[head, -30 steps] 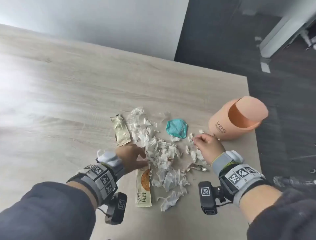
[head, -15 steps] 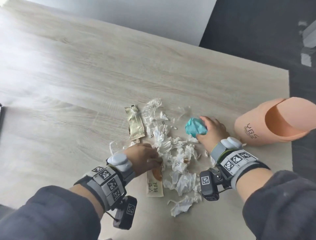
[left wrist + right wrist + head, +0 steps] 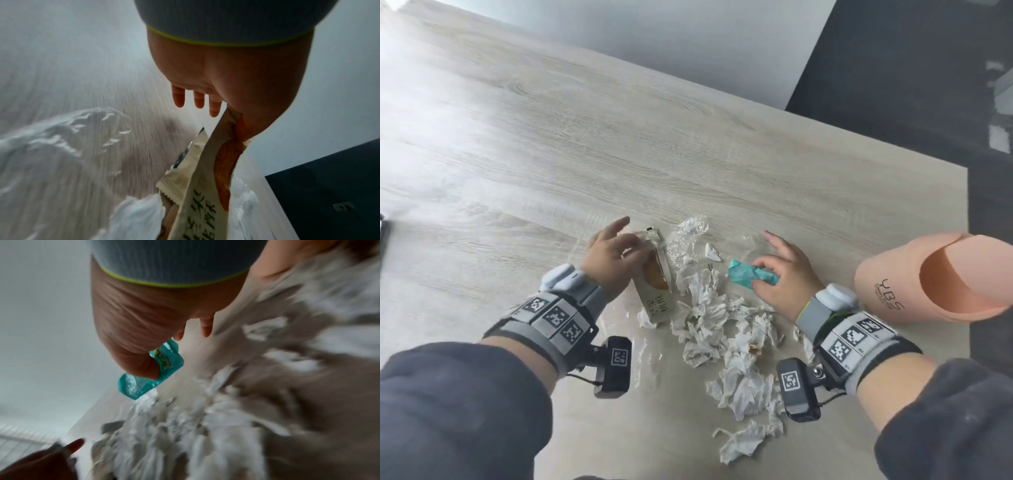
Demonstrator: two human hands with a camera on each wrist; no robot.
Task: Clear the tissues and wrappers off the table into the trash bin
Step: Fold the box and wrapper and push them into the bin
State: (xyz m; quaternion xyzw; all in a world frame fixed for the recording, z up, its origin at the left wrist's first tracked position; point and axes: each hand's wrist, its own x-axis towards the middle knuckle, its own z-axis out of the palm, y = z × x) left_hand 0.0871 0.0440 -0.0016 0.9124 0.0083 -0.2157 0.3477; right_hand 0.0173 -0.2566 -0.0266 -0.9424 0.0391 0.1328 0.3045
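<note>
A pile of torn white tissues (image 3: pixel 722 329) lies on the wooden table (image 3: pixel 551 137) between my hands. My left hand (image 3: pixel 616 253) pinches a cream snack wrapper (image 3: pixel 655 291) under the thumb, with the other fingers (image 3: pixel 179 97) straight. That wrapper (image 3: pixel 201 186) hangs tilted over a second pale wrapper (image 3: pixel 185 162) lying on the table. My right hand (image 3: pixel 777 270) pinches a crumpled teal wrapper (image 3: pixel 748 277) between thumb and forefinger, its other fingers spread. The thumb presses on the teal wrapper (image 3: pixel 162 368). The peach trash bin (image 3: pixel 893 284) stands tilted just right of my right wrist.
Crinkled clear plastic film (image 3: pixel 688 229) lies beyond the tissues, and more film (image 3: pixel 61 138) lies left of my left hand. The table's right edge (image 3: pixel 967 240) runs just behind the bin, with dark floor (image 3: pixel 928 85) past it. A dark object (image 3: pixel 382 240) shows at the far left.
My left hand has slid away from me with the cream wrapper, up over the pale wrapper. My right hand's fingers have spread, and the teal wrapper now sticks out from its pinch.
</note>
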